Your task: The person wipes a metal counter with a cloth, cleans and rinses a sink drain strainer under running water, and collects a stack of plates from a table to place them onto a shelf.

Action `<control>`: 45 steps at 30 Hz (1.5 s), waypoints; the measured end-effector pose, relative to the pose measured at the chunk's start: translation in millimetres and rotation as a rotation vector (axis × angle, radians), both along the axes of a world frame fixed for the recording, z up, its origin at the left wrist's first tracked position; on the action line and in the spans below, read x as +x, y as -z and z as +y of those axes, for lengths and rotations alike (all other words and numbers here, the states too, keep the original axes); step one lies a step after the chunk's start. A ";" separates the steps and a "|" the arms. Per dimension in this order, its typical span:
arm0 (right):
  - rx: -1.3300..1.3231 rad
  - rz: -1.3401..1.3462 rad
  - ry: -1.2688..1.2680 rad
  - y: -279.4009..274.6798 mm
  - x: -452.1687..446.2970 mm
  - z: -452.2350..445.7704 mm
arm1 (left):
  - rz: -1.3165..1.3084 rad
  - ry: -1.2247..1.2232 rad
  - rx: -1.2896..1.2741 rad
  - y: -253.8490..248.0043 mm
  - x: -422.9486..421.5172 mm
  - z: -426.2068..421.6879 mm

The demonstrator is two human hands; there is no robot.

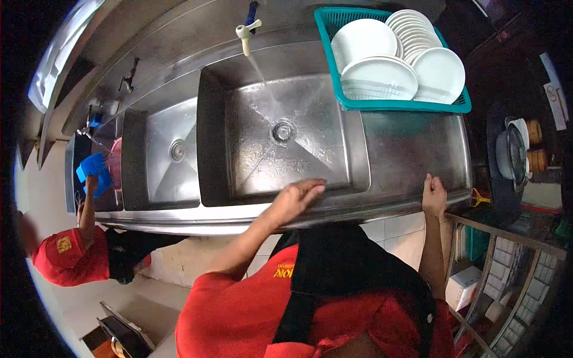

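My left hand (296, 200) hangs over the front rim of the large steel sink (358, 149), fingers loosely stretched toward the right and nothing seen in them. At the front edge of the steel drainboard (412, 149), my right hand (434, 194) is closed with its fingers curled; I see nothing in it. Water runs from a white tap (245, 36) into the large sink, spreading over its floor around the drain (283, 131). Behind the drainboard stands a teal plastic basket (406, 106) with several white plates (381, 79) in it, some upright in a row and others leaning.
A second sink (173, 173) lies to the left. Farther left, a co-worker in red (68, 256) holds a blue plastic item (94, 170) by a pink tub (114, 161). A pot (510, 152) stands at right, above a metal rack (495, 238).
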State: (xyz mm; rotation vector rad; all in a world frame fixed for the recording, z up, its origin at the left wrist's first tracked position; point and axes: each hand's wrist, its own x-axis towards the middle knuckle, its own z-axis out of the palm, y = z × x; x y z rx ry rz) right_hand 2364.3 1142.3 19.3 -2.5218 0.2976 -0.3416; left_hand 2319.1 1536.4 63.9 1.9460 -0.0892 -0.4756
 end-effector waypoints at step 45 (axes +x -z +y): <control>0.026 -0.011 -0.008 1.1 -2.8 -0.2 | -0.261 -0.074 0.087 21.8 -34.3 -26.7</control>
